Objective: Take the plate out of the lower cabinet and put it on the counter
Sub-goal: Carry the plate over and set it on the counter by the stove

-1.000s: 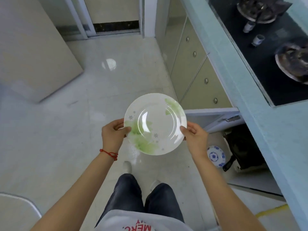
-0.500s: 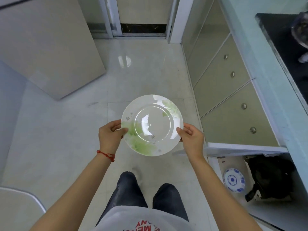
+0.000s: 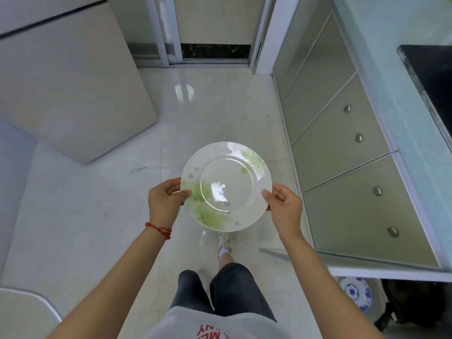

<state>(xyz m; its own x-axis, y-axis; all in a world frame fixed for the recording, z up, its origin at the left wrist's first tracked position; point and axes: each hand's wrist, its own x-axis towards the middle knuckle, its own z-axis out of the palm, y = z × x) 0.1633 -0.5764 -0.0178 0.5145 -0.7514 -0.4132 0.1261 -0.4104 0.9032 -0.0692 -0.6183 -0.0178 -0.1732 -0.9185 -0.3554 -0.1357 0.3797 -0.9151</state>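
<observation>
Nearest us: both forearms reach fwd, a red string bracelet (image 3: 160,230) on the left wrist. Our left hand (image 3: 164,203) and right hand (image 3: 285,207) hold the plate (image 3: 226,186) betw. them, each clamped on the rim at opp. sides: thumbs lie on the top face, the other fingers (image 3: 171,185) curl under. The plate is in the air, roughly level, above the floor (image 3: 102,192) at about waist height; it's out of the lower cabinet (image 3: 391,302), not yet on the bench (image 3: 401,77).

Handling, as we judge it: glazed ceramic or glass, stiff, prob. moderate wt, brittle, so a drop onto tile would likely break it. The glaze looks slick w/ bright highlights, so a two-sided rim hold w/ fingers beneath is the safe way; keep it flat.

Shape: round, shallow, wide flat rim around a sunken centre. White w/ soft green leaf washes and small grey flowers.

Below right, the open cabinet shows a blue-and-white dish (image 3: 357,293) and smth dark beside it. Farther right: matte grey-green drawer fronts (image 3: 342,148) w/ round metal knobs, then the pale bench edge and a black hob surface (image 3: 433,77). The floor is glossy pale tile, a door frame at the far end.
</observation>
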